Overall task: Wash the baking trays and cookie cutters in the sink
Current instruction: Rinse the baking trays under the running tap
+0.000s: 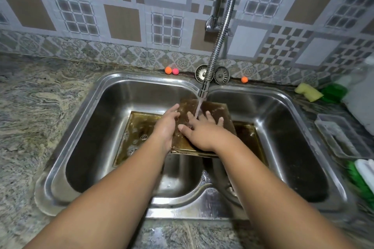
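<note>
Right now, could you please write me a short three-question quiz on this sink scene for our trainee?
1. True or false: water from the faucet is falling onto the small tray.
2. The right hand is: A) lying on the small tray with its fingers spread, B) curled into a fist, C) turning the faucet.
3. How many small balls sit on the ledge behind the sink?
Key: 1 true; 2 A; 3 three.

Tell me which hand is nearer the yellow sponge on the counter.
Right. The right hand presses flat on the tray, left of the yellow sponge; the left hand holds the tray's left edge, farther away.
</note>
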